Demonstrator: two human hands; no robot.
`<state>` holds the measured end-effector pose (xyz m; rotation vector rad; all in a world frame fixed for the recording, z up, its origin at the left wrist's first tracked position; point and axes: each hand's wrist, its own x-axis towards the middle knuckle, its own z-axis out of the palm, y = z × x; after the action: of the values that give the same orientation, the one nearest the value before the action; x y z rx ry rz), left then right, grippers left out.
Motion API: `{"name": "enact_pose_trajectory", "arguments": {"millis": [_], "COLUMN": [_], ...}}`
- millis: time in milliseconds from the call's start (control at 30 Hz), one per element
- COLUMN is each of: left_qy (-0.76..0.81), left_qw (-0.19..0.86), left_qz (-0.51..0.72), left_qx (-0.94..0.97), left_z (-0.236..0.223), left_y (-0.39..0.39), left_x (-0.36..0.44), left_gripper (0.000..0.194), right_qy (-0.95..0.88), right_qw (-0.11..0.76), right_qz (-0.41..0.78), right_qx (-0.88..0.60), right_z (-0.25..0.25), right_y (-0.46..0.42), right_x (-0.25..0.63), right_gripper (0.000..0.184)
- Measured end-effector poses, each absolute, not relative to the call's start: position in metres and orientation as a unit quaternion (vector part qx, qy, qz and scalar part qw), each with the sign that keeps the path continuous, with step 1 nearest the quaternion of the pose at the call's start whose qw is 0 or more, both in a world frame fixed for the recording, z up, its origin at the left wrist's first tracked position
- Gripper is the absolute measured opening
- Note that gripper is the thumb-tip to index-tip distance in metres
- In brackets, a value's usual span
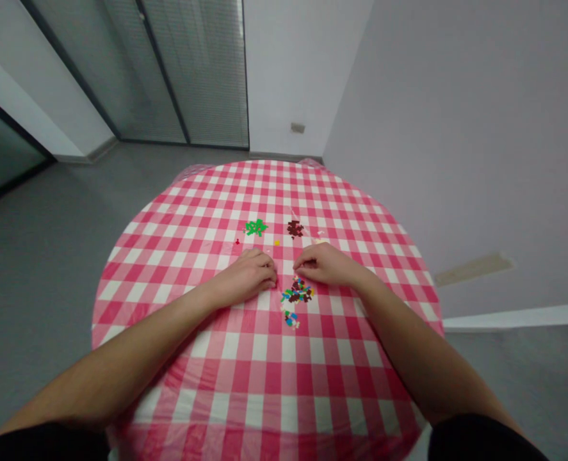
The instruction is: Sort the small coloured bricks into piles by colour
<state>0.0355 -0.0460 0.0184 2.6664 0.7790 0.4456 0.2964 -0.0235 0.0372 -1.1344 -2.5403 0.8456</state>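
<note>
left grip [248, 278] and right grip [324, 264] rest loosely curled on my pink gingham cloth [264, 384], no piece showing in either. just below and between them lies a heap of mixed small bricks [296, 290], with a smaller cluster [291, 319] nearer me; green bricks [255, 227] and dark red bricks [294, 228] lie beyond.

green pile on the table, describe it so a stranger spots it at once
On the round pink-and-white checked tablecloth, look just past the person's left hand. There lies a small cluster of bright green pieces, the only all-green pile; a dark reddish-brown pile sits right of it.
</note>
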Motion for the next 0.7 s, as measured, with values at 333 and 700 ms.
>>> {"name": "enact_pose_trajectory", "arguments": {"millis": [333,700], "left_qy": [0.298,0.324], "left_qw": [0.136,0.15], "left_qz": [0.132,0.146], "left_qx": [0.935,0.922], "left_z": [0.019,0.017], "left_y": [-0.04,-0.038], "left_x": [0.022,0.021], "left_gripper": [0.021,0.014], "right_qy": [-0.884,-0.879], "right_qw": [0.053,0.061], "right_qz": [0.317,0.277], "right_qx": [-0.34,-0.383], "right_z": [0.037,0.038], "right_y": [-0.022,-0.029], "right_x": [0.298,0.289], "right_gripper": [0.023,0.015]}}
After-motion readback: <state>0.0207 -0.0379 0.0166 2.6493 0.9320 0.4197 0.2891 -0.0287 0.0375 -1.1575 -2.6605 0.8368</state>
